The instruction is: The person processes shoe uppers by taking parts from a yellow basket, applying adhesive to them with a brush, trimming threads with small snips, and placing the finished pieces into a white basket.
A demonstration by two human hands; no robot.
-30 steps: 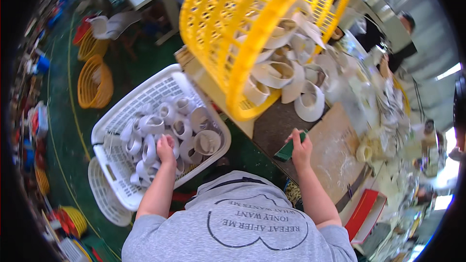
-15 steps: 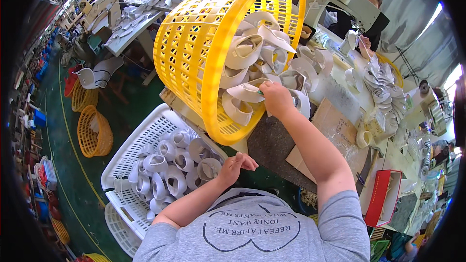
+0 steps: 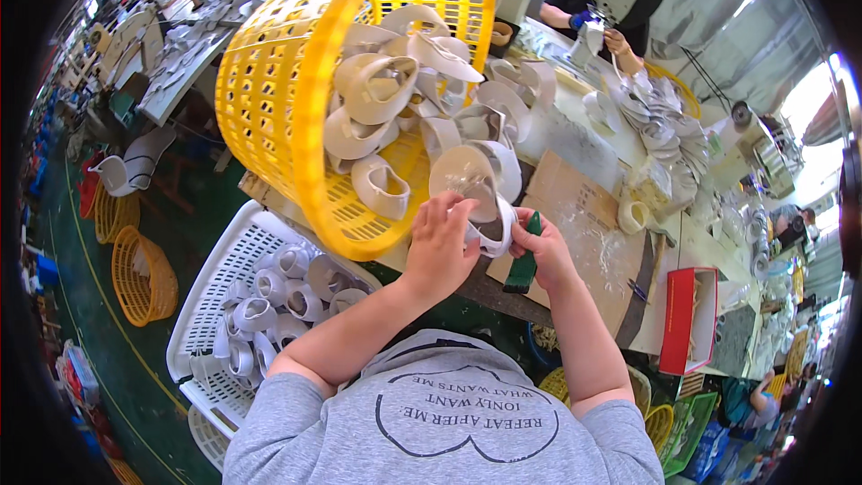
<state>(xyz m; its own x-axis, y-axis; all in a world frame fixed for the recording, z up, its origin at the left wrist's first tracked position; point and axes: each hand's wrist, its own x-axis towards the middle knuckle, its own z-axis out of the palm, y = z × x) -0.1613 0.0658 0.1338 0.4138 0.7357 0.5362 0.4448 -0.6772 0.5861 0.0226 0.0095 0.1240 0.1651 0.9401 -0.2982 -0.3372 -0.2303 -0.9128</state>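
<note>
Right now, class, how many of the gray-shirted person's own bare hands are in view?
2. The left hand is at the left side of a white, ring-shaped piece; the right hand, at its right side, holds a dark-green tool. Some fingers are hidden.

red open box (image 3: pixel 677 323) and green crate (image 3: pixel 693 424) at right, orange basket (image 3: pixel 145 278) on the floor (image 3: pixel 198 223) at left

Left forearm (image 3: pixel 364 328) points toward two o'clock, the left hand (image 3: pixel 440 247) back upward, fingers bent; right forearm (image 3: pixel 588 332) points toward eleven, the right hand (image 3: pixel 549 256) curled closed at the left hand's three o'clock.
</note>
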